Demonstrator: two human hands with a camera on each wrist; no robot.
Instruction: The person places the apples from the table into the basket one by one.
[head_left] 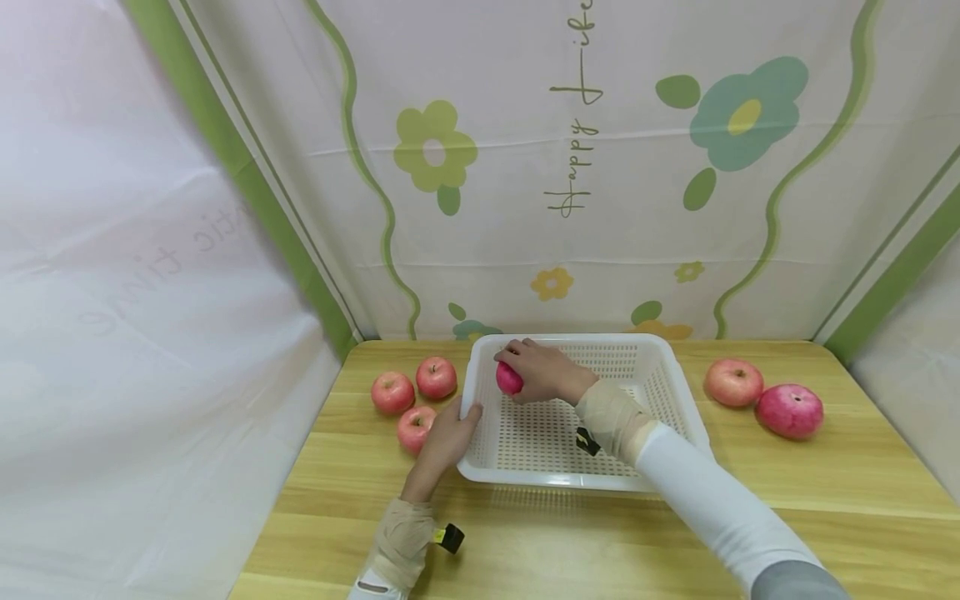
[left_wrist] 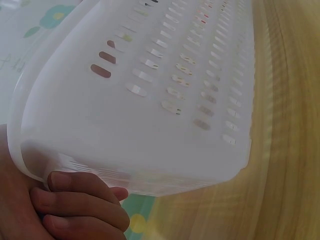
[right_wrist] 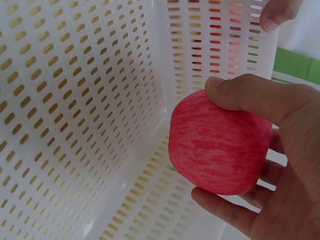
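A white perforated plastic basket [head_left: 678,387] sits on the wooden table [head_left: 825,500]. My right hand [head_left: 542,370] grips a red apple [head_left: 507,379] inside the basket near its far-left corner; in the right wrist view the apple [right_wrist: 218,145] sits between thumb and fingers just above the basket floor [right_wrist: 75,130]. My left hand [head_left: 444,439] holds the basket's left rim, thumb on top. In the left wrist view the fingers [left_wrist: 85,205] curl under the basket's corner [left_wrist: 150,105].
Three red apples [head_left: 393,392] [head_left: 437,377] [head_left: 415,427] lie left of the basket, close to my left hand. Two more apples [head_left: 734,382] [head_left: 789,410] lie on the right. A flowered cloth backdrop [head_left: 600,167] closes off the back and sides.
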